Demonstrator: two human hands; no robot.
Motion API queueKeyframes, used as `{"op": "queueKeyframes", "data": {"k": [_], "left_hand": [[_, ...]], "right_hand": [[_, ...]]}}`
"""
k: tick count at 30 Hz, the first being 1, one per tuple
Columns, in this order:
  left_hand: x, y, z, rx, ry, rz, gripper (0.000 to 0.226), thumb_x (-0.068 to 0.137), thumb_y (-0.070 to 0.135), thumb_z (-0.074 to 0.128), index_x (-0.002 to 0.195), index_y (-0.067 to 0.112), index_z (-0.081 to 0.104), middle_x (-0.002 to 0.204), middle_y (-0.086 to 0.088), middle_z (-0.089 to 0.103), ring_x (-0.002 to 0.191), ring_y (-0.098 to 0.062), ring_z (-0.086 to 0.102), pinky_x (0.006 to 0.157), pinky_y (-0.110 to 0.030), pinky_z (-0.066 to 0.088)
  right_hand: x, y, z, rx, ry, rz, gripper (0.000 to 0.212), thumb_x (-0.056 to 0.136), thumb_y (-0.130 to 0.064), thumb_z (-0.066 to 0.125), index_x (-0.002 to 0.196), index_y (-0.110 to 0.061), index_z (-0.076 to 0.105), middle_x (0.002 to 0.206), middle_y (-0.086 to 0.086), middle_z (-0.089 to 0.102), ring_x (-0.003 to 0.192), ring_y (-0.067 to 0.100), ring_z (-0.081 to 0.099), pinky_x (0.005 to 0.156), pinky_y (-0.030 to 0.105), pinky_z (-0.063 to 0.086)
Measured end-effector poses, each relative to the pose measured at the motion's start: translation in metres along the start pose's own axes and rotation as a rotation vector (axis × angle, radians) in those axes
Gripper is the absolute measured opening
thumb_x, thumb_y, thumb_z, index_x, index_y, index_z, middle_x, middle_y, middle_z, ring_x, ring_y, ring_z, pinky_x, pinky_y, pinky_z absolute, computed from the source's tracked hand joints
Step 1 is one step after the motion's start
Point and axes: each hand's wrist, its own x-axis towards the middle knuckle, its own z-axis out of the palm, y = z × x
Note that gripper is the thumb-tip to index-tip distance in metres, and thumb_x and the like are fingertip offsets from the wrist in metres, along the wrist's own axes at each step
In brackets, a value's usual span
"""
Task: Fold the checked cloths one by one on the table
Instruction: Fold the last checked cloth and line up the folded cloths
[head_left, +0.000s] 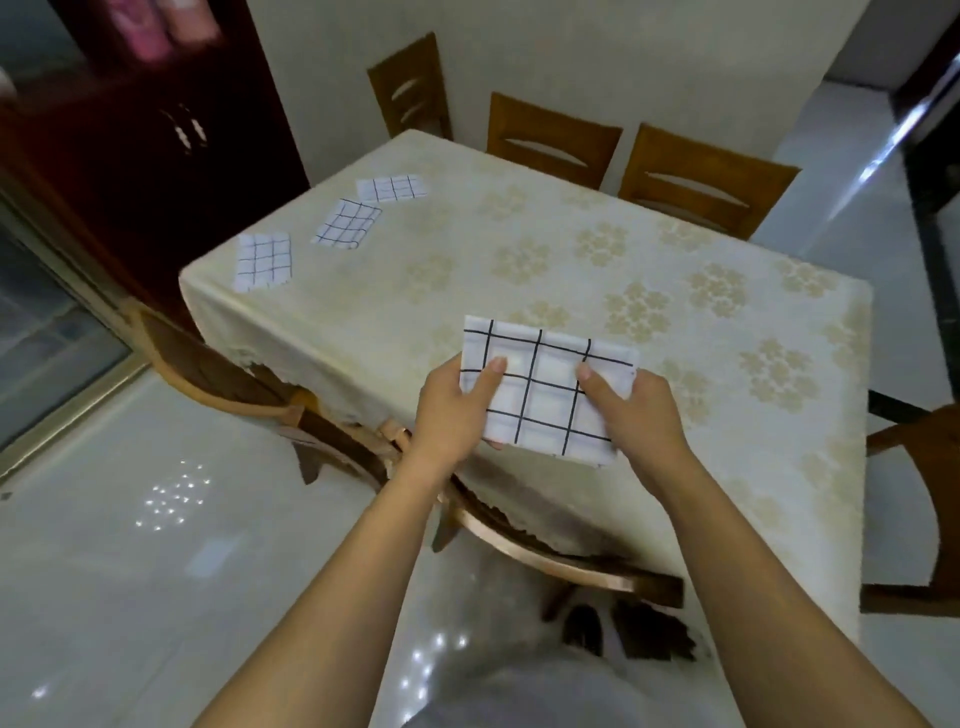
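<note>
**Folded cloth held over the near edge of the table**

The person holds a checked cloth (545, 384), already folded into a small rectangle, between both hands above the near edge of the table (519, 260). The left hand (452, 410) pinches its left side, with the thumb lying on top and the fingers tucked underneath. The right hand (636, 410) pinches the right side in the same way. Whether the cloth touches the tabletop cannot be told. Three folded cloths (345, 224) lie in a loose row by the far left corner, well apart from the hands.

The layers are kept together only by the two pinches. If one thumb lifts before the cloth rests flat, the upper layers could slide or spring open and the fold would be lost. The cloth also hangs partly past the table's edge, so if it were let go here it might tip off towards the chair (218, 364) or the floor. Carrying it across to the row with a slack hold could skew the edges. Setting it down carelessly might push a neighbouring cloth off that corner.

No basket, box or tray shows. The cloths lie straight on the flowered table cover, and nothing is stored inside anything that can be seen.
</note>
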Motion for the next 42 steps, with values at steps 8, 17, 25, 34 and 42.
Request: {"op": "queueKeyframes", "data": {"k": [8,17,25,34,42], "left_hand": [[-0.041,-0.001,-0.148,0.032,0.195,-0.051,0.021,0.101,0.033,0.059,0.101,0.013,0.067,0.066,-0.006,0.068,0.047,-0.019,0.061,0.035,-0.027,0.041],[-0.017,-0.009,-0.225,-0.010,0.284,-0.073,0.021,0.103,0.031,0.057,0.102,0.013,0.067,0.068,-0.006,0.067,0.043,-0.015,0.054,0.038,-0.026,0.038],[0.056,-0.005,-0.280,0.103,0.355,-0.143,0.020,0.103,0.037,0.055,0.101,0.021,0.067,0.073,-0.015,0.068,0.051,-0.027,0.057,0.041,-0.028,0.040],[0.120,-0.024,-0.319,0.127,0.287,-0.131,0.018,0.102,0.038,0.056,0.104,0.025,0.068,0.079,0.005,0.072,0.056,-0.003,0.063,0.044,-0.018,0.045],[0.162,-0.035,-0.409,0.047,0.225,-0.090,0.021,0.103,0.035,0.057,0.100,0.019,0.070,0.071,-0.007,0.070,0.046,-0.011,0.060,0.038,-0.025,0.043]], "right_hand": [[-0.030,-0.050,0.134,-0.135,-0.215,-0.118,0.012,0.092,-0.035,0.067,0.093,-0.024,0.068,0.081,-0.017,0.068,0.074,-0.005,0.064,0.059,0.010,0.046],[-0.004,-0.058,0.229,-0.054,-0.346,-0.116,0.017,0.094,-0.035,0.065,0.101,-0.021,0.072,0.092,-0.010,0.073,0.081,-0.003,0.068,0.069,0.018,0.053],[0.065,-0.078,0.311,-0.037,-0.366,-0.106,0.010,0.096,-0.034,0.062,0.099,-0.027,0.068,0.087,-0.017,0.068,0.080,-0.003,0.064,0.066,0.015,0.051],[0.101,-0.086,0.352,-0.091,-0.309,-0.099,0.009,0.096,-0.034,0.062,0.089,-0.031,0.068,0.084,-0.019,0.068,0.079,0.000,0.066,0.067,0.023,0.053],[0.101,-0.111,0.435,-0.046,-0.196,-0.103,0.018,0.093,-0.034,0.066,0.081,-0.022,0.074,0.077,-0.009,0.075,0.074,0.006,0.072,0.063,0.027,0.054]]}}
